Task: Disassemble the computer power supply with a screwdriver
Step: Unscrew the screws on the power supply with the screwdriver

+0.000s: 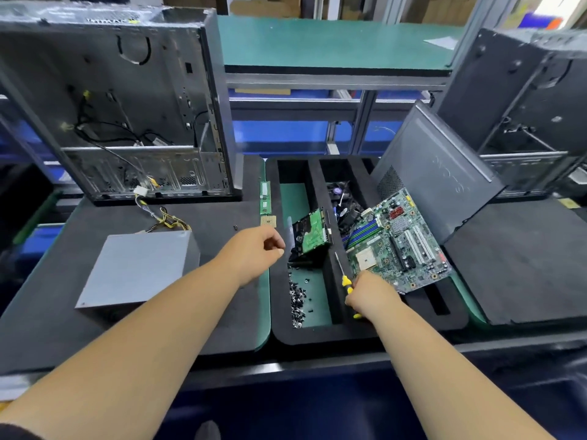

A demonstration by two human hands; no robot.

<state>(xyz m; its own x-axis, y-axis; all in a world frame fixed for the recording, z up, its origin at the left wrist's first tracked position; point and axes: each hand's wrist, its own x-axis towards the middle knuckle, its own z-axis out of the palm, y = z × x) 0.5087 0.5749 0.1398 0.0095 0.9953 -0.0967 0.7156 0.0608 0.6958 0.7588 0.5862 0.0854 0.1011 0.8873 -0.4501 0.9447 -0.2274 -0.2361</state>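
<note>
Fingers [359, 292] of my right hand [370, 293] curl around the yellow handle of the screwdriver [344, 277], its shaft angled up toward the motherboard [400, 242] leaning in the black foam tray [317, 336]. My left hand [254, 249] hovers at the tray's left edge, fingertips pinched together; whether they hold anything I cannot tell. From the tray, the grey power supply [136, 268] lies well to the left on the desk [222, 312], its cables [165, 217] running back to the open computer case [114, 106]. Inside the tray sit a hard drive [311, 236] and loose screws [298, 300].
</note>
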